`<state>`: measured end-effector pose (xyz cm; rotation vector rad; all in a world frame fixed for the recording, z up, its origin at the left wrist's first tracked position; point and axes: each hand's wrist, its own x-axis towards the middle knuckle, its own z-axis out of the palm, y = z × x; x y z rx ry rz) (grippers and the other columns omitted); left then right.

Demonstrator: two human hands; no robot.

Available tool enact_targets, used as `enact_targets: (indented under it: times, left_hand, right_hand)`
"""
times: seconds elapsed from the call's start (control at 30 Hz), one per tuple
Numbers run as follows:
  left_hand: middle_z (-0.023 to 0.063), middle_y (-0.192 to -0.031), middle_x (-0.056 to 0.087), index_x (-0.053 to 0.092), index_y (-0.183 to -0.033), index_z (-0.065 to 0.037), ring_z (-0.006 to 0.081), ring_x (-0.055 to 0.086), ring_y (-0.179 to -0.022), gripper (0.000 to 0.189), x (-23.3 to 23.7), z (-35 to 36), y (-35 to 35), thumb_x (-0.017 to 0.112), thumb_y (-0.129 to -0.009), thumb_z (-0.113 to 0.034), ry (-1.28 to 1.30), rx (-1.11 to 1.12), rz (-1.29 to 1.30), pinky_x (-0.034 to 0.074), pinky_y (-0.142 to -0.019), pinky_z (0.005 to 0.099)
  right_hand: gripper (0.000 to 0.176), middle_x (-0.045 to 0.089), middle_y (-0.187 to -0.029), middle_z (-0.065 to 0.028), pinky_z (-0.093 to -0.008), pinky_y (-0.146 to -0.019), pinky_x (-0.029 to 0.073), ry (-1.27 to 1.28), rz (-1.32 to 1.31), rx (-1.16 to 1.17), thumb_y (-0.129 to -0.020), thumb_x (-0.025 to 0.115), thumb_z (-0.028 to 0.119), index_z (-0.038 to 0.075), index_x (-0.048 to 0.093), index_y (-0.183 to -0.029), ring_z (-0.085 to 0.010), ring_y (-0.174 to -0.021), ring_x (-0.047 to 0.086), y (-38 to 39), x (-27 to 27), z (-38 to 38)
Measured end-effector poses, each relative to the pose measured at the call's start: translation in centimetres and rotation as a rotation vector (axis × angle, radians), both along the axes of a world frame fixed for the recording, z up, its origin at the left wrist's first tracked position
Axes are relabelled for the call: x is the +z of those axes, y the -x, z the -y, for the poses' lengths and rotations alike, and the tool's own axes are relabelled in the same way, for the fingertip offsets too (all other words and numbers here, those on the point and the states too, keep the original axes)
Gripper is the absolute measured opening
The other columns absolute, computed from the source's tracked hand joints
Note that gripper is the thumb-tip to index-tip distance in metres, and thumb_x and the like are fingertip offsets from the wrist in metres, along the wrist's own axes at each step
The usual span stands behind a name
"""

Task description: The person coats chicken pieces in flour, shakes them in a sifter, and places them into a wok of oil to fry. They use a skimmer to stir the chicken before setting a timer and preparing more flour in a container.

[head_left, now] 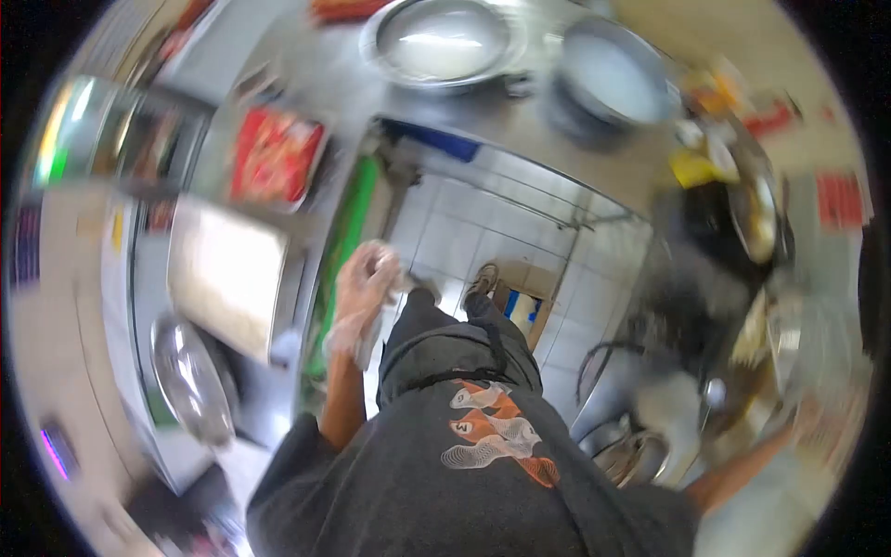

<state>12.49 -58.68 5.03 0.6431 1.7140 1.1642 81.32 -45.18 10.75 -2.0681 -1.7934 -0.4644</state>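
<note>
My left hand, in a thin clear plastic glove, is held in front of my body beside the left counter. Its fingers are curled closed; what they hold, if anything, is hidden. My right forearm reaches out to the far right, toward a pale, reddish-patterned surface. Blur hides the fingers of my right hand there. Close to my left hand are a green strip along the counter edge and a rectangular tray with a white surface.
A red package lies on the left counter, with an oval metal dish nearer me. A large metal bowl and a deep pot stand ahead. Dark cookware is at right. A cardboard box sits on the tiled floor.
</note>
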Motion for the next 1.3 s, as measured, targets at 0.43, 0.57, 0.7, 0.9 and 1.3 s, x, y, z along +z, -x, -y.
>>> enact_targets:
  times: [0.43,0.57,0.7,0.9,1.3]
  left_hand:
    - [0.0084,-0.093,0.063,0.061,-0.1,-0.006,0.0217,0.059,-0.093,0.026,-0.6,21.4,1.9,0.062,-0.089,-0.029,-0.144,0.225,-0.024,0.047,-0.088,0.0352]
    - [0.0059,-0.084,0.059,0.058,-0.096,-0.004,0.0166,0.053,-0.078,0.025,1.9,33.6,3.4,0.064,-0.089,-0.027,-0.339,0.428,0.024,0.044,-0.075,0.032]
    - [0.0096,-0.081,0.058,0.057,-0.094,-0.003,0.0208,0.057,-0.073,0.023,2.0,43.5,2.5,0.062,-0.09,-0.024,-0.568,0.768,-0.12,0.045,-0.068,0.0346]
    - [0.0117,-0.08,0.056,0.055,-0.093,-0.002,0.0238,0.059,-0.074,0.021,-0.3,53.3,1.1,0.061,-0.09,-0.021,-0.52,1.088,-0.007,0.047,-0.067,0.0376]
    - [0.0079,-0.085,0.058,0.057,-0.093,0.0,0.0169,0.056,-0.075,0.01,-9.6,63.5,-2.6,0.06,-0.088,-0.007,-0.261,1.617,0.298,0.046,-0.071,0.0296]
  right_hand:
    - [0.04,0.055,-0.124,-0.0182,-0.0395,-0.095,0.042,0.337,-0.122,0.837,-0.096,0.05,0.023,-0.001,0.049,-0.128,-0.0305,-0.109,0.053,32.9,-6.2,-1.4]
    - [0.044,0.055,-0.126,-0.0213,-0.0405,-0.099,0.039,0.709,-0.233,1.211,-0.097,0.05,0.023,-0.004,0.047,-0.131,-0.0312,-0.111,0.052,55.0,-6.5,10.4]
    - [0.044,0.06,-0.112,-0.0159,-0.0401,-0.09,0.044,1.158,-0.176,1.729,-0.095,0.055,0.031,-0.002,0.053,-0.123,-0.027,-0.103,0.056,68.8,-17.1,26.2]
    - [0.042,0.064,-0.082,-0.0089,-0.039,-0.071,0.05,1.886,0.477,1.34,-0.09,0.062,0.038,0.002,0.061,-0.111,-0.0231,-0.077,0.061,76.2,-29.4,52.6]
    - [0.032,0.067,-0.103,-0.0189,-0.0439,-0.079,0.052,0.97,0.51,1.44,-0.087,0.052,0.026,0.001,0.065,-0.101,-0.0356,-0.095,0.065,89.4,-59.9,68.9]
